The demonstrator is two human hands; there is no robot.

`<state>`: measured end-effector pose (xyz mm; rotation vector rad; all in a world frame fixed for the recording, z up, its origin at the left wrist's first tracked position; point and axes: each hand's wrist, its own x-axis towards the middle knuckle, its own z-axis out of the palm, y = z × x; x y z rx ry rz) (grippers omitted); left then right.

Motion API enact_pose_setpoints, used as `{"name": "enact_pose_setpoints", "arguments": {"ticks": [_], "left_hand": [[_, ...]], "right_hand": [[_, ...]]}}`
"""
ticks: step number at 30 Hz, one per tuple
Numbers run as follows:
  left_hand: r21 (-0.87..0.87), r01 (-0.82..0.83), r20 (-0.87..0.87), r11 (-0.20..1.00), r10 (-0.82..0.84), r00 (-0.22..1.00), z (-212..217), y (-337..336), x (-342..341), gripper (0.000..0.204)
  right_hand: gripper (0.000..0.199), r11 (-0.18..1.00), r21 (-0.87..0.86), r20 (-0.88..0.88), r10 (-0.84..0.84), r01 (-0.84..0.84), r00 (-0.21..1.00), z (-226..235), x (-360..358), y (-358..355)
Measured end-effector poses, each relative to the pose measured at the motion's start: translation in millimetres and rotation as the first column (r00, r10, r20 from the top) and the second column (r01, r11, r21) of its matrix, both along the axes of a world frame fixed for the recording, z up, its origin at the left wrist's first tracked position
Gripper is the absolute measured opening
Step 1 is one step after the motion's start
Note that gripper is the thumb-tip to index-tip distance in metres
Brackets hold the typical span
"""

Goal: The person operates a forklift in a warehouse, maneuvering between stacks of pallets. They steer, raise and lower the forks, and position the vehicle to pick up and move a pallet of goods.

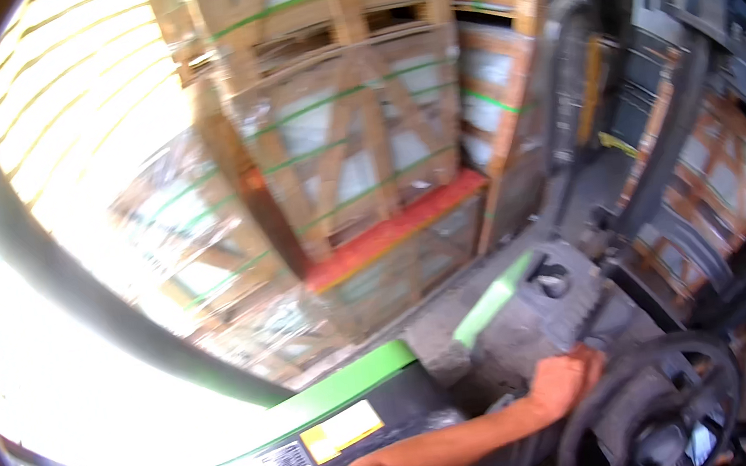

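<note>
My left forearm reaches in from the lower edge, with a grey sleeve at its upper end. My left hand (pixel 567 382) is closed at the upper left rim of a black steering wheel (pixel 687 341). Its fingers are blurred and partly turned away. A dark dashboard (pixel 559 288) lies just beyond that hand. My right hand is out of the picture.
Wooden crates (pixel 364 130) with green straps are stacked to the left and ahead, over a red beam (pixel 396 230). The vehicle's dark mast (pixel 559 105) rises ahead. A green-topped side panel (pixel 346 383) lies left. More crates (pixel 715 178) stand right.
</note>
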<state>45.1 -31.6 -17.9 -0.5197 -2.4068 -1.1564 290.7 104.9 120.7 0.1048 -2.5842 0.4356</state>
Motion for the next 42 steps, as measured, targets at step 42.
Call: {"name": "enact_pose_setpoints", "arguments": {"ticks": [42], "left_hand": [[0.257,0.141,0.122,0.956,-0.176,0.977,-42,-8,-15,0.023]], "right_hand": [[0.013,0.955,-0.243,-0.411,0.056,-0.168,0.91,-30,-126,-78]]}}
